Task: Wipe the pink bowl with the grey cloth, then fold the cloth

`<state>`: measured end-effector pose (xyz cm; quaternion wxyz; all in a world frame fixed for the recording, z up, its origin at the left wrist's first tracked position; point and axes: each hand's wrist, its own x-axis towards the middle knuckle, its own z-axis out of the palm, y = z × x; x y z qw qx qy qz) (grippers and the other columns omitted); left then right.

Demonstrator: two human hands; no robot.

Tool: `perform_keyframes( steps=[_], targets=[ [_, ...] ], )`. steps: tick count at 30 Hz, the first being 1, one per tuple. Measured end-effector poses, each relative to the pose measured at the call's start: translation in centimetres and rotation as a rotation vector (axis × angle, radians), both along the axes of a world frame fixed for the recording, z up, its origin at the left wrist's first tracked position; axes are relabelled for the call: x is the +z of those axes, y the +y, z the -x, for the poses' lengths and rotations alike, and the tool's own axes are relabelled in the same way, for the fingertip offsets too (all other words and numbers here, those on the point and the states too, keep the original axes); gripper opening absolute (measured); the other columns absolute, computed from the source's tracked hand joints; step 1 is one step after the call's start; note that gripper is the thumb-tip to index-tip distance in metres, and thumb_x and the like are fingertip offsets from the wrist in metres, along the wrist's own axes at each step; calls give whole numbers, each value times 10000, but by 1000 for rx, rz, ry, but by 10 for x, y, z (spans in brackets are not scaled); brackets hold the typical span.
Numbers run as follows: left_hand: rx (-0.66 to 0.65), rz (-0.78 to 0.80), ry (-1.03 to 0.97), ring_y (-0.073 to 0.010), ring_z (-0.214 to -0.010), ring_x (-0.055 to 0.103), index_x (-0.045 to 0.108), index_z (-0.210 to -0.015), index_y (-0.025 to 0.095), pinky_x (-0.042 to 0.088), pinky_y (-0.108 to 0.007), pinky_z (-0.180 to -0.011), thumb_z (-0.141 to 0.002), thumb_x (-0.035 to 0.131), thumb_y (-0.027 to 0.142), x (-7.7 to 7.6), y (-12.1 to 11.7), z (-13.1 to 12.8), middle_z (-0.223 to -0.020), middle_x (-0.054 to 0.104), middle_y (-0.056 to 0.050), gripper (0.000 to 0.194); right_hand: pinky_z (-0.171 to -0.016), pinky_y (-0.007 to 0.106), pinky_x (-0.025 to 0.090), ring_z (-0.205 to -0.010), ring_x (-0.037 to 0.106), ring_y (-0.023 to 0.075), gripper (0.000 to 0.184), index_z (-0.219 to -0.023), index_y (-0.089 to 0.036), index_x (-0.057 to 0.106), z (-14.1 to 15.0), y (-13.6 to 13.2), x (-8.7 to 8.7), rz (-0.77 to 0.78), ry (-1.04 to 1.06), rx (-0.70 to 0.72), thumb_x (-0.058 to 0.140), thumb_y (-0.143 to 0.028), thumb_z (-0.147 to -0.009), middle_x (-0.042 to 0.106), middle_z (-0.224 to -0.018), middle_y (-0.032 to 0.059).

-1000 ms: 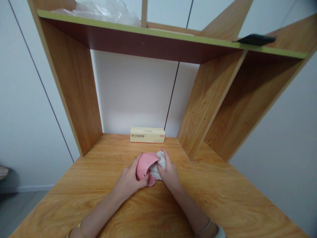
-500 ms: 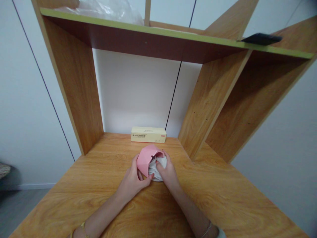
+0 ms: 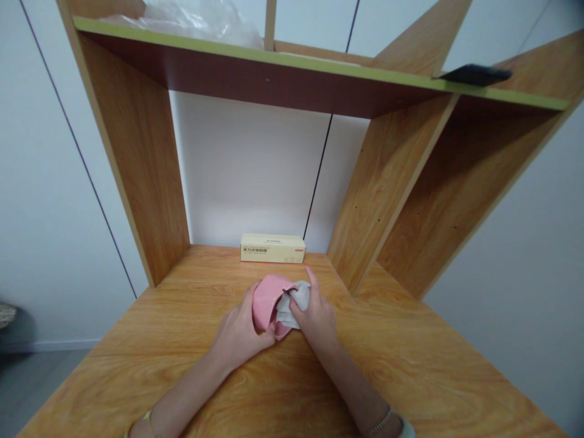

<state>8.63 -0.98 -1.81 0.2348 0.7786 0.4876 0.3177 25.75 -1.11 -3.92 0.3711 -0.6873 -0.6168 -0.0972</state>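
A pink faceted bowl point(image 3: 270, 299), tilted on its side with its opening toward the right, is held above the desk. Around its left side wraps my left hand point(image 3: 241, 331), the thumb at the lower rim. A light grey cloth point(image 3: 295, 304) is bunched at the bowl's mouth, partly inside it. My right hand point(image 3: 318, 316) grips the cloth between thumb and fingers, with the index finger stretched out. The inside of the bowl is mostly hidden by the cloth and fingers.
A pale yellow cling-film box point(image 3: 272, 249) lies at the back of the wooden desk point(image 3: 182, 347), against the wall. Wooden side panels point(image 3: 137, 158) rise left and right. Overhead, a shelf point(image 3: 274, 79) carries clear plastic wrapping point(image 3: 196, 23) and a dark flat object point(image 3: 477, 74).
The bowl has turned slightly, bringing its lower rim into sight. My right hand has pulled the cloth a little up and right, and its index finger has lifted off the bowl.
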Motion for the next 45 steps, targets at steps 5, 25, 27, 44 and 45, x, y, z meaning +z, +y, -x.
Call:
perform_keyframes(
  steps=[5, 25, 27, 44, 45],
  targets=[
    [-38, -38, 58, -275, -896, 597, 269, -1329, 214, 438, -361, -779, -667, 572, 338, 5, 0, 4, -1085, 604, -81, 739, -611, 265, 436, -723, 622, 215, 665, -1357, -167, 228, 2, 0, 0, 69, 84, 68, 480, -294, -755, 652, -839, 67],
    [-76, 18, -318, -227, -1008, 549, 145, -1342, 154, 439, -349, -837, -728, 589, 391, -21, 6, -6, -1163, 532, -130, 794, -766, 300, 475, -899, 593, 181, 598, -1304, -140, 283, 13, 14, -25, -1, 720, 228, 452, -230, -738, 567, -1091, 112],
    [-45, 8, -296, -223, -991, 561, 164, -1331, 155, 446, -338, -823, -726, 581, 394, -20, 5, -6, -1153, 540, -124, 773, -701, 289, 486, -808, 611, 176, 622, -1315, -141, 268, 13, 14, -23, 32, 696, 240, 463, -227, -730, 598, -1015, 98],
    [-51, -22, -2, -251, -885, 613, 324, -1301, 220, 468, -331, -753, -658, 561, 284, 4, -1, 2, -1071, 620, -60, 688, -570, 261, 424, -679, 621, 214, 705, -1369, -182, 180, 2, 1, 1, 108, 76, 41, 491, -296, -746, 651, -786, 54],
    [-44, -19, -3, -248, -890, 611, 326, -1302, 213, 467, -330, -760, -658, 561, 286, 4, 0, 1, -1078, 617, -63, 690, -561, 260, 422, -668, 620, 214, 701, -1365, -180, 187, 2, 1, 1, 138, 98, 49, 493, -303, -747, 649, -769, 49]
  ],
)
